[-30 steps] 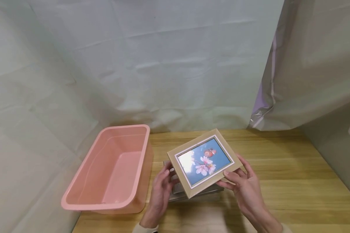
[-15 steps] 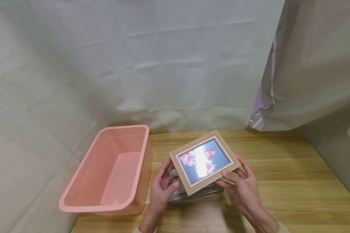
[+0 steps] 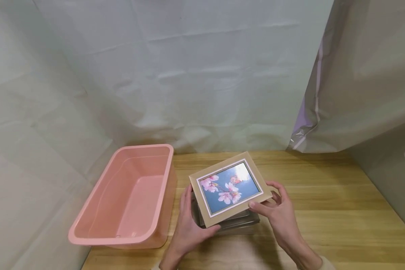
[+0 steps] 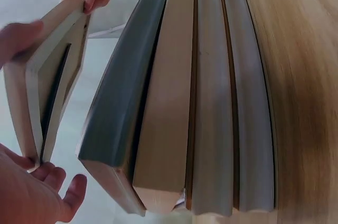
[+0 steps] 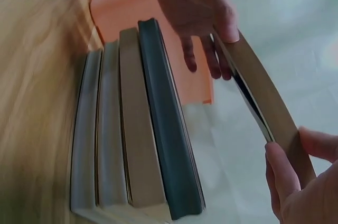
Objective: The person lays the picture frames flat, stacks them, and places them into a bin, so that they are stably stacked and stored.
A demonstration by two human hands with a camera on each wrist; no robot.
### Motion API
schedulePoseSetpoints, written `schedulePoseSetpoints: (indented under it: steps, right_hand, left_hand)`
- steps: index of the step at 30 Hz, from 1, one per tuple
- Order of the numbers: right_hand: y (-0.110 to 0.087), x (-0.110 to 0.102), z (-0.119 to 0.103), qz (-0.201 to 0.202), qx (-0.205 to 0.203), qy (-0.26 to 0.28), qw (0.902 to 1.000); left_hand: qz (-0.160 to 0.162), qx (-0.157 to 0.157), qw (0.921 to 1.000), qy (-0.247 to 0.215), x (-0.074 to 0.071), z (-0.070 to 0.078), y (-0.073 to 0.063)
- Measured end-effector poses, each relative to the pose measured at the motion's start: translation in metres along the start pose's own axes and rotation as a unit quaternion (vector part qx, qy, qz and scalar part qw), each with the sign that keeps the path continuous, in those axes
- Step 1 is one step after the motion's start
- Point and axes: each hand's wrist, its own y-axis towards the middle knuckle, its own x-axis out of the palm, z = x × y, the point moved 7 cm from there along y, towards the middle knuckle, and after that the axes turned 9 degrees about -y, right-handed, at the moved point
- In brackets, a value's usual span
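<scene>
A beige picture frame (image 3: 198, 198), showing pink blossoms and a butterfly on blue, is held tilted above a stack of frames (image 3: 234, 224). My left hand (image 3: 190, 228) grips its left end, thumb at the near corner and fingers behind the edge. At the right end, my right hand (image 3: 281, 215) pinches it between thumb on the face side and fingers underneath. From the side, the left wrist view shows the held frame (image 4: 53, 39) apart from the stack, whose top frame (image 4: 127, 81) is dark. The lifted frame hides most of that stack's top in the head view.
A pink plastic tub (image 3: 167, 202) stands left of the stack on the wooden table (image 3: 337, 225). Pale sheeting (image 3: 202, 82) hangs behind the table, and a grey-brown curtain (image 3: 374, 75) hangs at the right.
The picture frame has shifted slightly left and its glare has moved to the upper right. My left hand has gone from loose fingers at the side to gripping the lower left corner.
</scene>
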Motion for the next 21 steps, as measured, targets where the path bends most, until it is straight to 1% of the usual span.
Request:
schedulePoseSetpoints:
  steps: [3,6,10,12,14,18,21]
  right_hand:
    - [0.002,-0.005,-0.001,-0.002,0.003,-0.074,0.9972]
    - [0.003,-0.008,-0.002,-0.02,-0.005,-0.12,0.9925]
    - [0.004,-0.005,-0.003,-0.053,-0.029,-0.117,0.9913]
    - [0.004,-0.005,-0.003,-0.061,-0.047,-0.12,0.9899]
    - [0.005,-0.005,-0.002,-0.054,-0.069,-0.139,0.9864]
    - [0.006,-0.006,-0.002,-0.022,-0.11,-0.179,0.9773]
    - [0.006,-0.006,-0.001,-0.007,-0.122,-0.198,0.9726]
  left_hand:
    - [0.006,0.001,0.9997,0.026,0.001,-0.001,0.0]
    - [0.006,0.001,0.9993,0.038,0.0,-0.003,0.001]
    - [0.0,0.0,0.9994,0.036,-0.003,-0.004,0.003]
    - [-0.002,0.005,0.9991,0.042,-0.005,-0.005,0.003]
    - [-0.007,0.008,0.9987,0.05,-0.006,-0.005,0.004]
    - [-0.017,0.009,0.9977,0.064,-0.008,-0.008,0.005]
    - [-0.023,0.008,0.997,0.073,-0.008,-0.011,0.005]
